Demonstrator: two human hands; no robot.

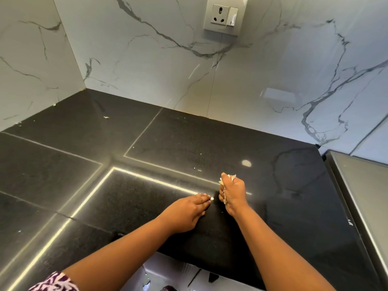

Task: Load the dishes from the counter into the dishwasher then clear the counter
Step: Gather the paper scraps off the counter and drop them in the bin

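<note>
1. Scraps (220,182), pale and papery, are bunched in the clenched right hand (233,191) just above the black counter (210,143); the wad runs lengthwise through the fist, pointing away from the person.
2. The left hand (186,213) lies flat, fingertips touching a crumb (212,199).

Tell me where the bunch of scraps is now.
Head view, right of centre: the right hand grips the scraps over the black counter, close beside the left hand.
</note>
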